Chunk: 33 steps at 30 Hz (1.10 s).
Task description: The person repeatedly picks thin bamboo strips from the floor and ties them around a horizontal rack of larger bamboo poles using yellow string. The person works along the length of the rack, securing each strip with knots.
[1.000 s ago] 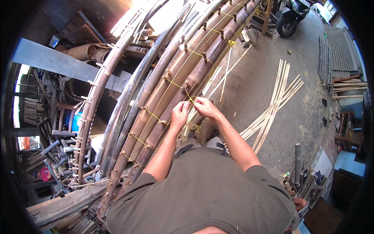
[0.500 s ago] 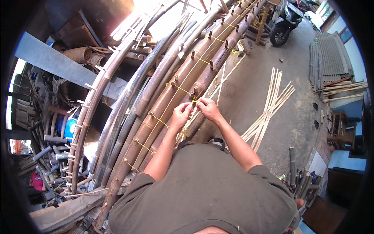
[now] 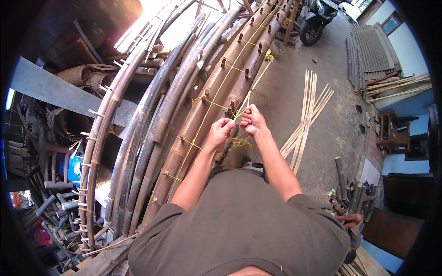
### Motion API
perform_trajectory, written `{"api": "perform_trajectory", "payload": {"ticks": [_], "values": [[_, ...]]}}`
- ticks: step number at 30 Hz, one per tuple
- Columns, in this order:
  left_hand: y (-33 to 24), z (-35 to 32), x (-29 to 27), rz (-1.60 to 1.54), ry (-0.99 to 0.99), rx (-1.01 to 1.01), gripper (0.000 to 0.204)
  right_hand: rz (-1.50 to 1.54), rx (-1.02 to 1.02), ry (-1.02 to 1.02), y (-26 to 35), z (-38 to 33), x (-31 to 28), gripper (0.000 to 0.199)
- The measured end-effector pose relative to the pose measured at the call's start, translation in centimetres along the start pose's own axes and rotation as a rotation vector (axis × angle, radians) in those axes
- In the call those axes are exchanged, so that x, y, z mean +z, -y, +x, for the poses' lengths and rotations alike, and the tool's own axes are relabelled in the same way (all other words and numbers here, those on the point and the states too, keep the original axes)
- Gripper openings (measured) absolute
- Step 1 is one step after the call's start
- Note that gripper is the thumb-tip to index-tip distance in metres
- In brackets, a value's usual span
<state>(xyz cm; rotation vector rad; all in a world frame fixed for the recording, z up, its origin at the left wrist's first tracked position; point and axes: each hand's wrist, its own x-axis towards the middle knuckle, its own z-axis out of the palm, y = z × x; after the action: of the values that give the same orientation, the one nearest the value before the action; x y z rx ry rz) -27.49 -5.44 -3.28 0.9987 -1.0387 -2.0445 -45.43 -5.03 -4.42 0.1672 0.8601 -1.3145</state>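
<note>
Two long brown bamboo poles lie side by side, the left one (image 3: 212, 94) and the right one (image 3: 240, 86), both set with short dark pegs. Thin yellow string runs between them and along the left pole. At the near part of the right pole, my left hand (image 3: 222, 132) pinches yellow string (image 3: 236, 116) between thumb and fingertips. My right hand (image 3: 253, 121), just to the right, is closed on the same string beside a peg. A loose tangle of yellow string (image 3: 241, 142) hangs below the hands. Exactly how the string loops at the peg is too small to tell.
Further bamboo poles (image 3: 159, 99) lie to the left, one curved frame bearing pale pegs (image 3: 103, 108). Split bamboo strips (image 3: 306, 117) lie crossed on the floor to the right. A motorbike (image 3: 317, 20) stands far off. Corrugated sheets (image 3: 375, 50) lean at the right wall.
My hands have drawn slightly apart, the right one turning into a more closed grip, with string stretched between them. The loose tangle below has come into sight. The whole view has shifted a little.
</note>
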Motion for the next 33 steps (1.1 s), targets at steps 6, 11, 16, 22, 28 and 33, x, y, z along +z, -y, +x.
{"api": "perform_trajectory", "payload": {"ticks": [6,11,16,22,28,33], "values": [[0.3,0.5,-0.4,0.002,-0.021,0.059,0.010,0.127,-0.244,-0.234,1.6,0.6,-1.6,0.031],[-0.1,-0.5,-2.3,-0.101,-0.028,0.029,0.013,0.139,-0.660,-0.328,11.3,-2.7,-8.9,0.017],[0.3,0.2,-2.1,-0.140,0.032,0.001,0.018,-0.289,-0.456,-0.113,5.3,-5.6,-3.3,0.009],[0.0,0.5,-1.3,-0.157,0.017,-0.004,0.017,-0.658,-0.319,0.046,-2.5,-5.2,-0.6,0.013],[1.1,1.1,-1.5,-0.123,0.034,0.019,0.014,-0.874,-0.434,0.093,-3.5,-5.0,0.7,0.014],[0.7,1.2,-1.1,0.036,0.026,0.067,0.013,-0.954,-0.533,0.042,-3.3,-3.9,0.3,0.018]]}}
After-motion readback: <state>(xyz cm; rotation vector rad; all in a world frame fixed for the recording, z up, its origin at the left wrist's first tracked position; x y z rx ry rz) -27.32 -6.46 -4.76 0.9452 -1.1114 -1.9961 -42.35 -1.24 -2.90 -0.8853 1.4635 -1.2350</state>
